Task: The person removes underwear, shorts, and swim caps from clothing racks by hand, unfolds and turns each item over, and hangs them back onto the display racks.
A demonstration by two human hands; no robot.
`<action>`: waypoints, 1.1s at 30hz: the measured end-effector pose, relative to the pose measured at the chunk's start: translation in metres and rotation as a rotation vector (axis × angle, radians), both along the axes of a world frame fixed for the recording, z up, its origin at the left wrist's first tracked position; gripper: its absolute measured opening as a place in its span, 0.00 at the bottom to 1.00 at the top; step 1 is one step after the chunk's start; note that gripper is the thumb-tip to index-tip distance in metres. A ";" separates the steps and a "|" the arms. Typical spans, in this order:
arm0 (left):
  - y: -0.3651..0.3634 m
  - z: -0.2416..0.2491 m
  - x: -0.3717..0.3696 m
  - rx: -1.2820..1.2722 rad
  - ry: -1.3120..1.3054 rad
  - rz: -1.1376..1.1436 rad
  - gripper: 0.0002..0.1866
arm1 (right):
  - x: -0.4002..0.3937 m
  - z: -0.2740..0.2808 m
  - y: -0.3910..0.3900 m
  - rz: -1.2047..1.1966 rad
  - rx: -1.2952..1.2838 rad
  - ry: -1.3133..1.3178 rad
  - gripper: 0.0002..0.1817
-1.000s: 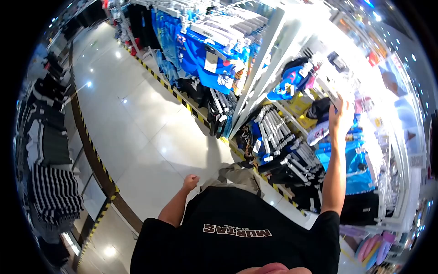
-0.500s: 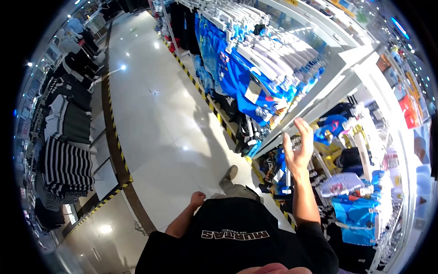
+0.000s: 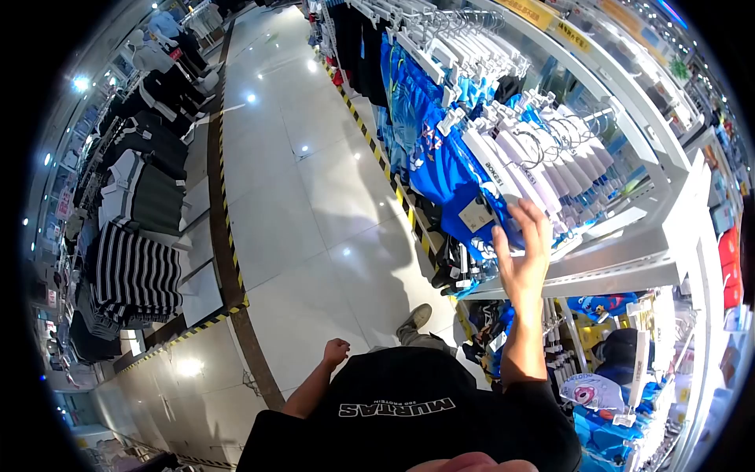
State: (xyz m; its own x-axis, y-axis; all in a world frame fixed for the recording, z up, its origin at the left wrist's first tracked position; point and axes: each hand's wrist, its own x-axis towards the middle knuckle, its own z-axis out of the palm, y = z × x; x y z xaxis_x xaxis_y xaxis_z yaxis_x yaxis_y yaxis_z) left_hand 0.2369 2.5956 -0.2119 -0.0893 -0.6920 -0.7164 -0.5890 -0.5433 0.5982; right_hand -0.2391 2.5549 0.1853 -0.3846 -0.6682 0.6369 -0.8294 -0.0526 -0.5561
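The blue shorts [image 3: 450,175] hang at the near end of a packed rail, clipped to a white hanger [image 3: 489,163], with a pale paper tag [image 3: 476,215] on their front and more white hangers lined up behind and beside them. Right by their lower edge is the right hand [image 3: 525,263], raised, with fingers parted and thumb standing off; it grips nothing that I can see, and whether a fingertip brushes the cloth I can't tell. I'd call this a reach at the rail, with no hold taken. Getting hold of the shorts from there would call for closing thumb and fingers on the hem or the hanger, without snagging the crowded neighbours. Just below runs the white shelf edge [image 3: 609,271], with more clothes [image 3: 602,436] hung beneath it. The left hand [image 3: 337,351] is low, out over the pale floor [image 3: 287,197], curled in loosely, with nothing showing in it. Farther out, black-and-yellow tape [image 3: 368,143] follows the foot of the racks, and across the aisle lie striped clothes [image 3: 135,267].
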 end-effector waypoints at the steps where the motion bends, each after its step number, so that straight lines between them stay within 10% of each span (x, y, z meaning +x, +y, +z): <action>1: -0.004 0.003 0.001 -0.010 -0.022 -0.051 0.11 | 0.002 0.003 0.001 -0.007 0.016 -0.028 0.20; 22: -0.139 0.073 -0.140 -0.057 0.252 -0.036 0.15 | -0.018 0.025 -0.030 0.019 0.159 -0.037 0.28; 28: -0.192 0.147 -0.200 -0.491 0.386 -0.305 0.18 | -0.020 0.029 -0.031 -0.079 0.269 -0.009 0.25; 33: -0.235 0.228 -0.253 -0.458 0.547 -0.317 0.52 | -0.015 0.029 -0.037 -0.172 0.307 0.090 0.23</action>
